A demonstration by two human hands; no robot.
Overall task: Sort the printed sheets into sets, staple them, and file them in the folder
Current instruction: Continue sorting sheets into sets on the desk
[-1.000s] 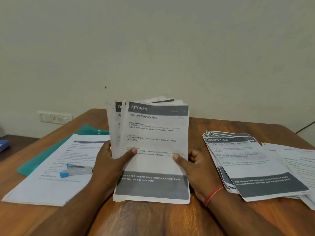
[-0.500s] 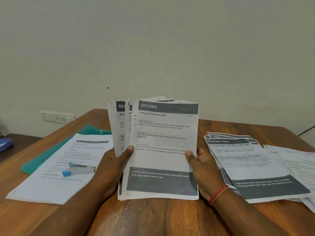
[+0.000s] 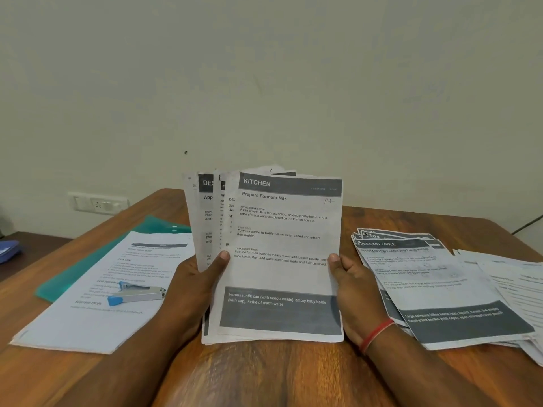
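Note:
I hold a fanned stack of printed sheets upright, its lower edge resting on the wooden table. The front sheet is headed KITCHEN. My left hand grips the stack's left side with the thumb on the front. My right hand pinches the front sheet's right edge. A silver and blue stapler lies on a pile of white sheets at the left. A teal folder lies partly under that pile. A pile of sheets headed DRESSING TABLE sits at the right.
More loose sheets lie at the far right edge. A wall socket is on the wall at the back left. A blue object rests on a lower surface at the far left.
The front sheets have slid to the right, so the stack fans out wider. My right hand has moved right with the front sheet, and my left thumb has shifted along the sheets behind it.

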